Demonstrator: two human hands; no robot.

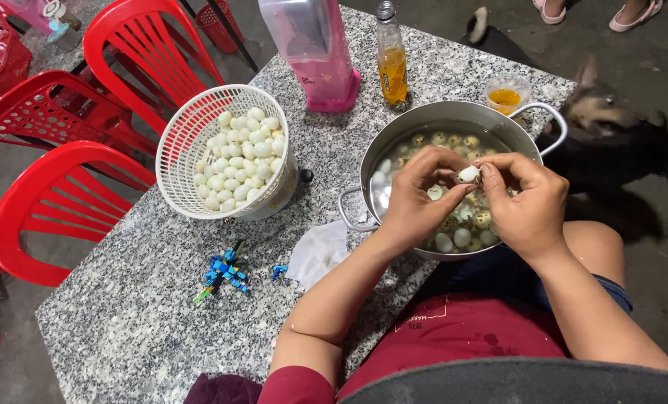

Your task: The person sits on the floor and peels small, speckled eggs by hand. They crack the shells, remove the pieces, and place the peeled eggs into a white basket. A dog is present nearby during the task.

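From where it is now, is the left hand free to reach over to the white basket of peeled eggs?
Probably yes, once it lets go. The left hand shares a small egg with the right hand over the steel pot. The white basket sits just left, with only bare stone tabletop between.

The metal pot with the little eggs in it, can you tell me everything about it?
The metal pot is round, shiny and silvery, with two loop handles on opposite sides. It stands upright at the edge of the speckled stone table, holding water and many small eggs, some speckled, some white. The left hand and right hand hover over it, pinching one small egg between them.
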